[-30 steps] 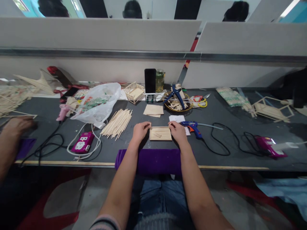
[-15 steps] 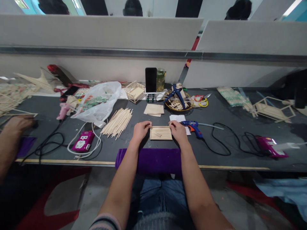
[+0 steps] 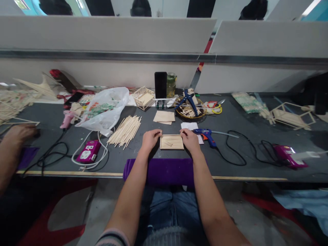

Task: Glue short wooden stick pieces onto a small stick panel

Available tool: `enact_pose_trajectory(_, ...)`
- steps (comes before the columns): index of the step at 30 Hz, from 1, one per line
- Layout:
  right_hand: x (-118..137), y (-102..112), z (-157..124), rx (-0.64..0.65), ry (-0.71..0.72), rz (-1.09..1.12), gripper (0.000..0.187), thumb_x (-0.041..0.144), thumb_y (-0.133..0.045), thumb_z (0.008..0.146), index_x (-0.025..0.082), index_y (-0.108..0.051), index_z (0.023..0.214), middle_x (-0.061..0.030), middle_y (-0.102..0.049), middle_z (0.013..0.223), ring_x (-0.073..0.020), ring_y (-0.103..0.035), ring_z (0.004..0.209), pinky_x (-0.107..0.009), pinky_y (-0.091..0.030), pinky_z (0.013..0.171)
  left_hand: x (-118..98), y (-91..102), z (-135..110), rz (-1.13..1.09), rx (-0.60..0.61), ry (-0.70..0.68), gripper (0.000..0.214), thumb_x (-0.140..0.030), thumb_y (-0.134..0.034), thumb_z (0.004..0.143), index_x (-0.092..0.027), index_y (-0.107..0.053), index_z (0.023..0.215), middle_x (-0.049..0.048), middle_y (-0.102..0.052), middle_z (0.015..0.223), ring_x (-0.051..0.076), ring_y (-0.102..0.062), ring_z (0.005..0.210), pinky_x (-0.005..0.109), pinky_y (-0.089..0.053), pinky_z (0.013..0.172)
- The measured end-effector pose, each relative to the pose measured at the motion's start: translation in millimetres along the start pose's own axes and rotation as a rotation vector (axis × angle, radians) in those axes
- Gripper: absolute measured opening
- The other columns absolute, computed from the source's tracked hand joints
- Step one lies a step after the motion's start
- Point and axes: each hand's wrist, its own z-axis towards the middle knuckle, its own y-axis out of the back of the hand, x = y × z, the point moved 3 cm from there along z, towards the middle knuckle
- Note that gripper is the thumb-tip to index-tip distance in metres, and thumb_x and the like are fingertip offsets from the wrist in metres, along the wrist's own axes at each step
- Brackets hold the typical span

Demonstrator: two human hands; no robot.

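A small rectangular panel of thin wooden sticks lies on the dark table between my hands, with a few short stick pieces on top of it. My left hand is closed with its fingertips at the panel's far left corner. At the far right corner, my right hand is pinched in the same way. Whether the fingers grip the panel itself or a small piece at its edge is too small to tell. Just right of my right hand lies a blue glue gun on white paper.
Loose sticks lie in a pile at left, near a plastic bag. Behind the panel are wooden squares, a basket and scissors. A purple roll lines the front edge. A co-worker's hand is far left.
Almost nothing differs. Both hands stay at the panel's far corners, and the view has shifted very slightly.
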Motion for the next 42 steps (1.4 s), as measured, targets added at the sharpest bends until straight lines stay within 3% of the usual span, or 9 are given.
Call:
enact_pose_trajectory(32, -1.0, -1.3, 0.0, -0.009, 0.028, -0.013, 0.025, 0.023, -0.044, 0.081, 0.019, -0.065, 0.093, -0.0080, -0.069, 0.092, -0.0215, -0.062, 0.083, -0.032, -0.046, 0.077, -0.4, 0.1, 0.2, 0.009, -0.013, -0.021, 0.016, -0.023, -0.057, 0.083, -0.026, -0.073, 0.087, -0.0004, -0.074, 0.094, 0.018, -0.067, 0.088, 0.022, -0.043, 0.073)
enact_pose_trajectory(39, 8.2, 0.1, -1.1, -0.153, 0.143, 0.034, 0.026, 0.023, -0.043, 0.085, 0.016, -0.065, 0.098, -0.0099, -0.067, 0.096, -0.0204, -0.061, 0.088, -0.031, -0.046, 0.079, -1.2, 0.2, 0.2, 0.002, -0.005, -0.008, 0.018, -0.021, -0.058, 0.082, -0.025, -0.073, 0.091, 0.0008, -0.074, 0.097, 0.018, -0.067, 0.090, 0.023, -0.044, 0.077)
enact_pose_trajectory(42, 15.0, -5.9, 2.5, -0.132, 0.195, -0.003, 0.025, 0.020, -0.044, 0.085, 0.016, -0.065, 0.098, -0.0099, -0.066, 0.094, -0.0204, -0.060, 0.087, -0.031, -0.046, 0.080, -2.1, 0.9, 0.1, 0.007, 0.005, 0.003, 0.018, -0.021, -0.057, 0.082, -0.025, -0.073, 0.091, 0.0012, -0.074, 0.098, 0.018, -0.067, 0.091, 0.024, -0.045, 0.077)
